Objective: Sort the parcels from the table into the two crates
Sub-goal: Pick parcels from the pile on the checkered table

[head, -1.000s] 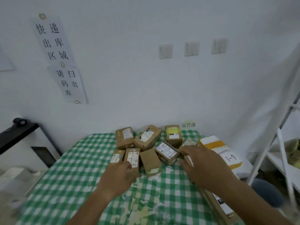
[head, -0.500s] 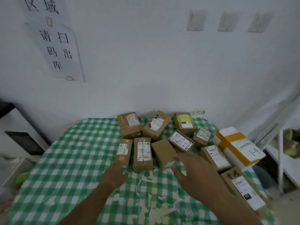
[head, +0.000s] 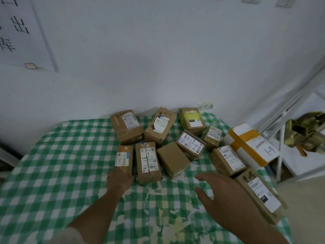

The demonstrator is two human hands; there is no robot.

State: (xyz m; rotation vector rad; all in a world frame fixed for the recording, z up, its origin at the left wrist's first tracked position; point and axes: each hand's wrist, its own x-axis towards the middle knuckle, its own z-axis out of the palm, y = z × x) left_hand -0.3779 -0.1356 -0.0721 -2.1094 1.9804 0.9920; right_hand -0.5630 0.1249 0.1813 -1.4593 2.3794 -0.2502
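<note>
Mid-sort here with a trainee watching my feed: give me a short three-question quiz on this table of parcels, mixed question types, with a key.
1. True or false: the right hand is gripping a parcel.
2. Which parcel does the left hand touch?
A. the white parcel with orange tape
B. the narrow brown parcel with a blue-marked label
C. the parcel with a yellow-green label
3. Fill in: the plain brown parcel showing no label lies on the green checked ____.

Key
1. False: it hovers open above the cloth, holding nothing.
2. B: the fingers rest on its near end.
3. tablecloth
</note>
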